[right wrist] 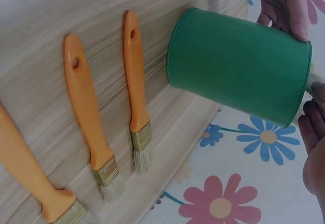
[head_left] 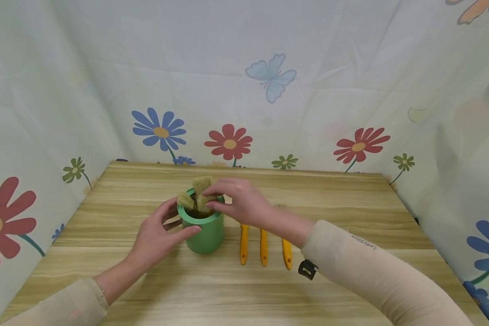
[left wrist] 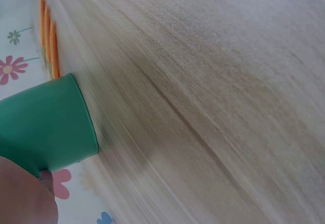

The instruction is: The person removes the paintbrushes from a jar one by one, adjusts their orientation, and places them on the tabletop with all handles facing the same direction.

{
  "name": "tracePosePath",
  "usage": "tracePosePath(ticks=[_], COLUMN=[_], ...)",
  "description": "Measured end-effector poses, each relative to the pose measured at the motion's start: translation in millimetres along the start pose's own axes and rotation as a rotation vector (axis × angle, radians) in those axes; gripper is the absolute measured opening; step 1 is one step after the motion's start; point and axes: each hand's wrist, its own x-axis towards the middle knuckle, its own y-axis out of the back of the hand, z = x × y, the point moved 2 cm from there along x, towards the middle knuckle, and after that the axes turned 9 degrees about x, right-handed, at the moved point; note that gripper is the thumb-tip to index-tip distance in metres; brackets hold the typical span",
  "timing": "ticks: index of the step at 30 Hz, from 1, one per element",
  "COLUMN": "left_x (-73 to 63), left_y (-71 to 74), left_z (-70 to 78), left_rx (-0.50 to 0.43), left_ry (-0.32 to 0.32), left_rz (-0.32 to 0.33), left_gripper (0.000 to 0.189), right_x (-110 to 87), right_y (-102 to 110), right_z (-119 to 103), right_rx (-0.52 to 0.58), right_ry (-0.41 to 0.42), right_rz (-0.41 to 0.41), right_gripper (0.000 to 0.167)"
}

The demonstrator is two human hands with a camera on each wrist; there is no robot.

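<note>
A green cylindrical holder (head_left: 205,235) stands upright on the wooden table, several paintbrushes (head_left: 185,200) poking out bristles up. My left hand (head_left: 158,233) grips its left side, thumb along the front near the rim and fingers behind. Over the opening, my right hand (head_left: 241,199) pinches a paintbrush by its pale bristles (head_left: 205,202); its handle is hidden inside the holder. The right wrist view shows the holder (right wrist: 238,64) from the side, with the left hand (right wrist: 289,5) at its rim and the right hand's fingers (right wrist: 309,125) by the opening.
Right of the holder lie three orange-handled paintbrushes (head_left: 263,248), side by side; my right forearm covers their bristle ends in the head view. A black buckle (head_left: 307,269) hangs at the right sleeve. A flower-print curtain (head_left: 309,113) closes off the table's back and sides.
</note>
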Motion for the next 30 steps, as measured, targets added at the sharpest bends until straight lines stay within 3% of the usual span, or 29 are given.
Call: tracePosePath(ticks=[14, 30], left_x=[0.8, 1.4], left_y=[-0.2, 0.0], left_z=[-1.3, -3.6], left_rx=[-0.003, -0.005], left_ry=[-0.015, -0.018], left_rz=[0.002, -0.003], left_gripper=[0.084, 0.086], right_x=[12.5, 12.3], right_y=[-10, 7], right_z=[-6, 1], right_rx=[0.081, 0.384], right_ry=[-0.010, -0.327], right_rz=[0.011, 0.129], right_gripper=[0.018, 0.020])
